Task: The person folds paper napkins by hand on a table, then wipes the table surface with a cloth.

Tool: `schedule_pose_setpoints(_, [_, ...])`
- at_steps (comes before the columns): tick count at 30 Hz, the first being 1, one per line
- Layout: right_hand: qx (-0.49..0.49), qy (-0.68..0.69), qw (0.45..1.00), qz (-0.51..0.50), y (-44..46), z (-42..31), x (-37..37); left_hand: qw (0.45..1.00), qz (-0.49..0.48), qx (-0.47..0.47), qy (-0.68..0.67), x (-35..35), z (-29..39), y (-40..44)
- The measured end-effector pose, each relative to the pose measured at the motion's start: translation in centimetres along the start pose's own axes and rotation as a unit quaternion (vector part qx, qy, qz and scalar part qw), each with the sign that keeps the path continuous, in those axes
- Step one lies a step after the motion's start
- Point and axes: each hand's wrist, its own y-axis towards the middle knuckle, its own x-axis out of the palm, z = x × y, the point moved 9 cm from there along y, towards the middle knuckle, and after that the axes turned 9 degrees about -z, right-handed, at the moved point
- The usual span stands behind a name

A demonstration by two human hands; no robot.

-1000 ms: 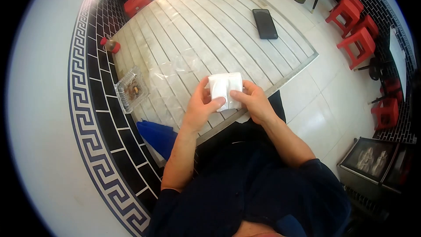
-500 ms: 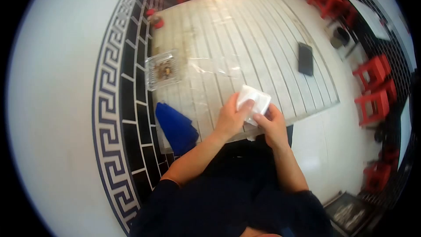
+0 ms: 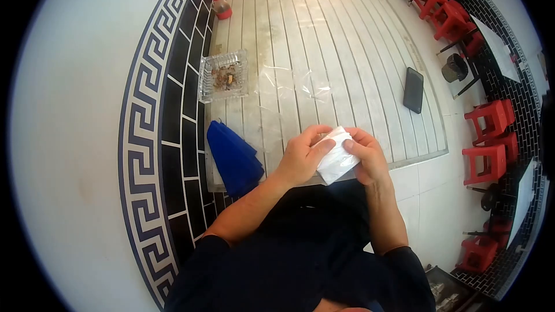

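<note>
A small white packet of tissues in a shiny clear wrapper is held between both hands, near the table's front edge. My left hand grips it from the left, thumb lying on its face. From the right, my right hand pinches the packet, with the thumb near its upper corner. The fingers behind the packet are partly hidden. Left of my left hand lies a folded blue cloth on the table. A thin clear plastic wrapper is spread on the tabletop beyond the hands.
On the slatted pale table stand a glass ashtray with butts and a red-capped jar. A black phone lies at the right. The tiled wall borders the left side. Red stools stand across the floor.
The packet has tilted and come closer to my body, its wrapper now facing up. My right hand has shifted its grip to the upper right. The view has steadied and shifted slightly.
</note>
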Motion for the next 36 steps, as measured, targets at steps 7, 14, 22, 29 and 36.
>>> schedule_pose_setpoints(7, [-0.001,-0.090,0.994,0.068,4.2,-5.5,-1.9,0.995,0.079,0.008,0.068,-5.4,3.7,-1.4])
schedule_pose_setpoints(14, [-0.071,-0.277,0.958,-0.001,22.1,-16.4,3.7,0.891,0.219,0.002,0.398,-11.7,0.8,-3.9])
schedule_pose_setpoints(22, [0.068,-0.350,0.933,-0.057,41.9,-8.7,11.8,0.895,0.195,0.022,0.401,-11.4,0.2,-3.2])
schedule_pose_setpoints(29, [0.072,-0.635,0.768,-0.024,47.1,-6.7,17.6,0.910,0.190,0.020,0.368,-12.0,-0.7,-2.9])
schedule_pose_setpoints(36, [-0.074,-0.696,0.695,-0.167,48.4,-1.9,21.0,0.907,0.181,0.003,0.380,-12.1,-0.3,-2.5])
